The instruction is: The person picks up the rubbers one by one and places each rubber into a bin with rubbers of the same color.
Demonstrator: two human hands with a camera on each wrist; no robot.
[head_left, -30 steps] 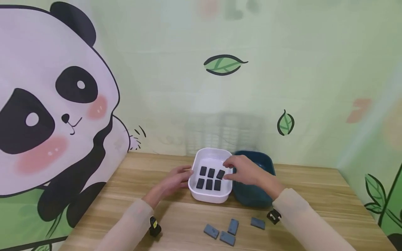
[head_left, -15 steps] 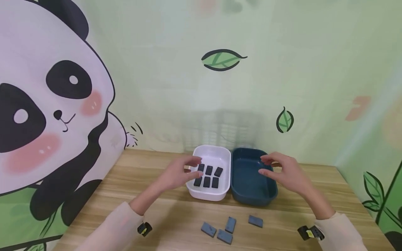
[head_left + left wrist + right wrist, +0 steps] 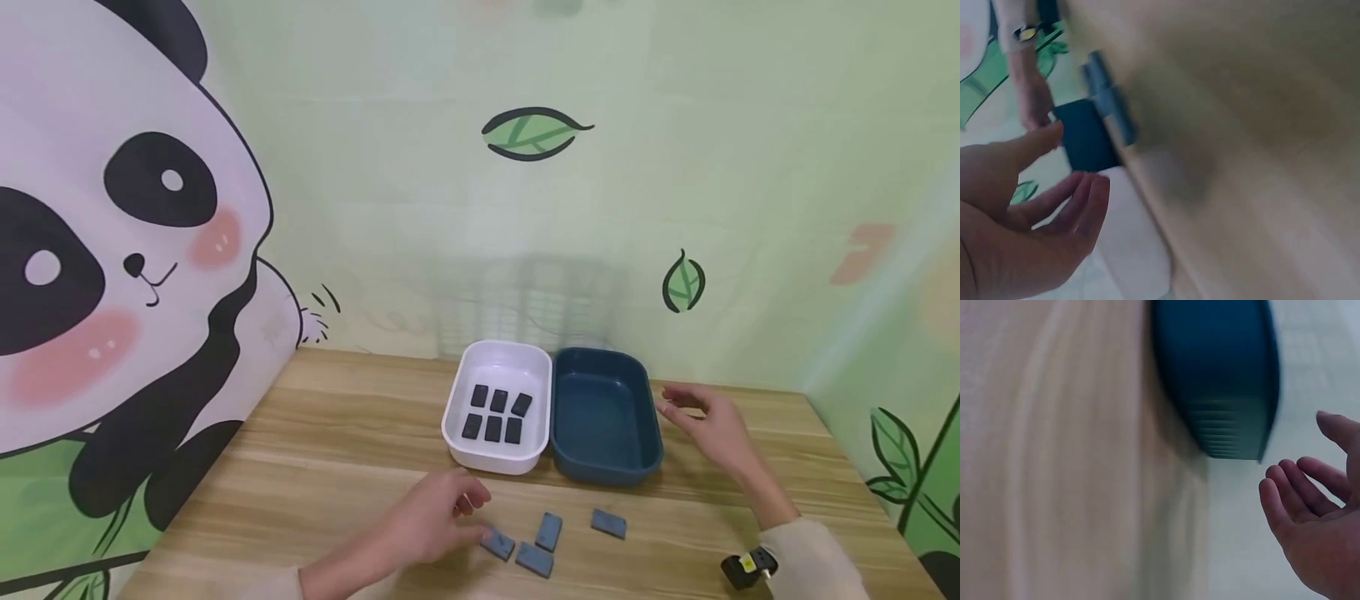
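Observation:
My left hand (image 3: pixel 431 517) is low over the front of the table, thumb and fingers apart. Its thumb overlaps the end of a blue-grey rectangular tile (image 3: pixel 499 546) in the head view. In the left wrist view, a gap shows between thumb and fingertips, with nothing held. Several more such tiles, one a lone tile (image 3: pixel 608 524), lie to its right. My right hand (image 3: pixel 712 425) hovers beside the right wall of a dark blue bin (image 3: pixel 607 473), fingers loosely bent and holding nothing. A white bin (image 3: pixel 491 460) contains two rows of small black tiles (image 3: pixel 492 428).
The two bins stand side by side, touching or nearly so, near the back of the wood-grain table (image 3: pixel 337 433). A cloth backdrop (image 3: pixel 390 208) with a panda (image 3: pixel 150 250) and leaves rises behind. A black wrist device (image 3: pixel 746 569) hangs at the right sleeve.
My right hand has left the white bin, crossing over the blue bin to its right side. My left hand has come off the white bin's left side and down towards the blue-grey tiles.

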